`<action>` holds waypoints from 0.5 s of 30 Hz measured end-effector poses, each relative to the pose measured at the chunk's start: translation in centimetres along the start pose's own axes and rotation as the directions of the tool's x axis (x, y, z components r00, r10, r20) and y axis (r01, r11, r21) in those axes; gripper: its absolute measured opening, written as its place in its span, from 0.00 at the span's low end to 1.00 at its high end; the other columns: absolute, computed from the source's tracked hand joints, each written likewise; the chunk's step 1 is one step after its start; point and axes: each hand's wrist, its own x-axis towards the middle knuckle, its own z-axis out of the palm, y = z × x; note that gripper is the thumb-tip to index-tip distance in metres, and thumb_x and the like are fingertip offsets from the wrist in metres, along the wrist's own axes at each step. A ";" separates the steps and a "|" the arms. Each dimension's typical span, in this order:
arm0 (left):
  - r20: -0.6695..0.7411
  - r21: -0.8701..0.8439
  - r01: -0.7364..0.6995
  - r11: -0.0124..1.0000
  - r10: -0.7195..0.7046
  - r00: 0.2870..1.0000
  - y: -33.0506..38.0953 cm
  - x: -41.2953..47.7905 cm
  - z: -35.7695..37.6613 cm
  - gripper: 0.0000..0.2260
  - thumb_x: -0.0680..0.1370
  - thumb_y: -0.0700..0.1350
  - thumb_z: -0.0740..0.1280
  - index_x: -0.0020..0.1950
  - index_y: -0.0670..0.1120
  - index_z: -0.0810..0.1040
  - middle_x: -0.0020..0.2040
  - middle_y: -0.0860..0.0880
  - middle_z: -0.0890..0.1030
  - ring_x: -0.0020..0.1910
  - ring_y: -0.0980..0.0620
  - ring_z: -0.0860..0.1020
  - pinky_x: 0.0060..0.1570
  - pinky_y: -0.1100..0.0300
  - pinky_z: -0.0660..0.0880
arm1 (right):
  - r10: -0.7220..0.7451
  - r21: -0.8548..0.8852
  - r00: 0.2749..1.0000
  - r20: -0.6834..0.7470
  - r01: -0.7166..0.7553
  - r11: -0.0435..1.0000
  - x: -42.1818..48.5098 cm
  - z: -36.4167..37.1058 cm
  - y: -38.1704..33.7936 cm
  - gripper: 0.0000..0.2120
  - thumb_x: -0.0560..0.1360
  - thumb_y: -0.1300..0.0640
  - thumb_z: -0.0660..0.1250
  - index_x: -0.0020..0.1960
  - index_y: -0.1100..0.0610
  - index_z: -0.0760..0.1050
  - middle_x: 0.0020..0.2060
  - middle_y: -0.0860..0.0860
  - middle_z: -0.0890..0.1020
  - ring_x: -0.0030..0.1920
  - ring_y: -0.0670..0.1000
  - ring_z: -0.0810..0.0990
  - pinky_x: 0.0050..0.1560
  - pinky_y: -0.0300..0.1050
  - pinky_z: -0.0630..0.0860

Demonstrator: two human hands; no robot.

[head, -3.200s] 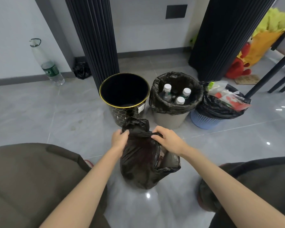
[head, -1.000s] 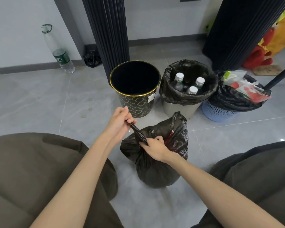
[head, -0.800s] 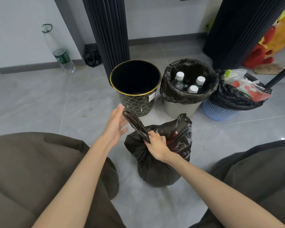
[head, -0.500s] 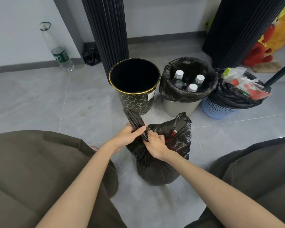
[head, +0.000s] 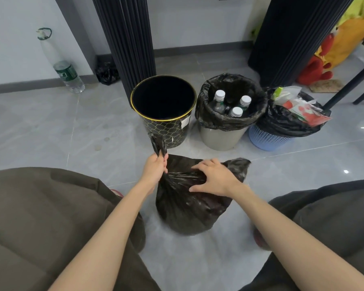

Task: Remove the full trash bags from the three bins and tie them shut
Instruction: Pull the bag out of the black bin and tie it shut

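Tying first trash bag (head: 189,206), on floor in front of emptied black bin (head: 163,108). Left hand (head: 155,168) grips one twisted flap (head: 157,144); right hand (head: 215,178), fingers spread, presses bag top. Next: right hand grabs other flap (head: 239,164), knots them. Two bins remain full.

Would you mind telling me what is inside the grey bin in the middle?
The grey bin holds a black trash bag folded over its rim, with three white-capped bottles standing inside. Whatever lies beneath them is hidden by the bag and bottles.
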 end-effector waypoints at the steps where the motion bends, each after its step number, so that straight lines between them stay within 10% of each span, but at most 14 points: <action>1: 0.001 0.020 -0.016 1.000 0.016 1.000 -0.1 0.1 0.1 0.13 0.83 0.47 0.51 0.47 0.44 0.71 0.31 0.51 0.63 0.30 0.56 0.60 0.33 0.63 0.62 | 0.030 -0.062 1.000 0.004 -0.030 0.998 -0.3 -0.6 0.4 0.40 0.65 0.30 0.67 0.71 0.45 0.62 0.67 0.49 0.70 0.67 0.54 0.64 0.68 0.53 0.63; 6: -0.038 0.032 -0.039 0.999 0.040 0.998 -0.4 0.3 0.7 0.14 0.83 0.48 0.50 0.48 0.43 0.71 0.31 0.52 0.62 0.28 0.57 0.59 0.31 0.63 0.57 | 0.437 -0.276 0.822 0.364 -0.353 0.894 -2.2 -2.8 2.1 0.57 0.59 0.35 0.75 0.75 0.46 0.43 0.67 0.54 0.70 0.65 0.61 0.70 0.65 0.59 0.68; 8: -0.039 0.004 -0.034 0.999 0.034 0.999 -0.4 0.5 0.8 0.14 0.83 0.48 0.50 0.42 0.46 0.69 0.31 0.52 0.60 0.28 0.57 0.58 0.30 0.63 0.57 | 0.463 -0.227 0.765 0.449 -0.403 0.887 -2.9 -2.9 2.3 0.40 0.67 0.46 0.74 0.69 0.56 0.56 0.56 0.55 0.80 0.52 0.57 0.81 0.56 0.50 0.76; 11: -0.052 0.017 -0.022 1.000 0.023 0.998 -0.2 0.7 1.1 0.14 0.83 0.47 0.51 0.39 0.47 0.67 0.31 0.52 0.60 0.29 0.56 0.59 0.31 0.63 0.57 | 0.384 -0.177 0.880 0.279 -0.346 0.921 -2.6 -3.6 2.5 0.05 0.74 0.59 0.65 0.48 0.60 0.73 0.46 0.57 0.83 0.43 0.57 0.80 0.46 0.45 0.75; 15: 0.130 -0.008 0.002 1.000 -0.001 0.991 0.7 -0.3 1.5 0.03 0.76 0.41 0.61 0.49 0.46 0.73 0.35 0.51 0.70 0.35 0.54 0.70 0.38 0.64 0.66 | 0.154 0.041 0.988 -0.001 -0.154 0.987 -2.0 -5.9 2.6 0.07 0.77 0.58 0.61 0.44 0.59 0.75 0.45 0.60 0.80 0.49 0.60 0.77 0.48 0.48 0.70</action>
